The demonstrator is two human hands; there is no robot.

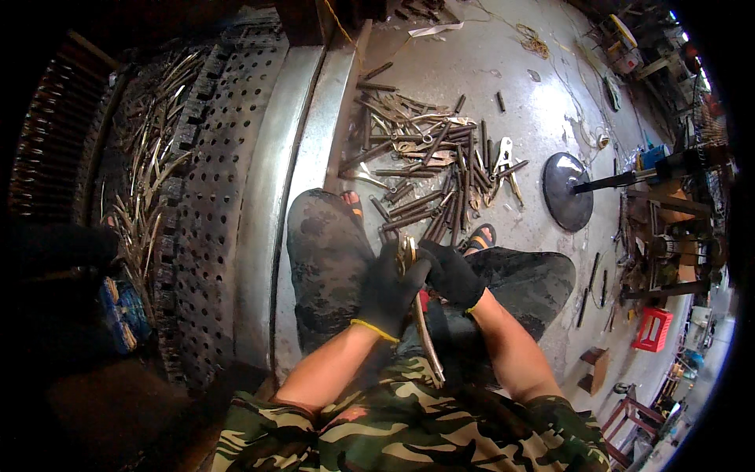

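Note:
Between my knees I hold a pair of metal pliers [421, 322], its jaw end up and its long curved handle pointing down toward my lap. My left hand [387, 283], in a black glove with a yellow cuff, is closed around the pliers below the jaws. My right hand [454, 275], gloved alike, is curled against the other side near the jaw end; its fingertips are partly hidden. Beyond my feet lies a loose pile of more pliers [409, 122] and dark rods [465, 177] on the grey floor. One shiny pair of locking pliers [505, 157] sits at the pile's right edge.
A metal-edged bench [263, 181] with a perforated top runs along my left, carrying many long metal pieces [149, 149]. To the right stand a round black base with a pole [568, 191], a red crate [653, 329] and a cluttered rack [668, 228]. Cables [533, 43] lie far off.

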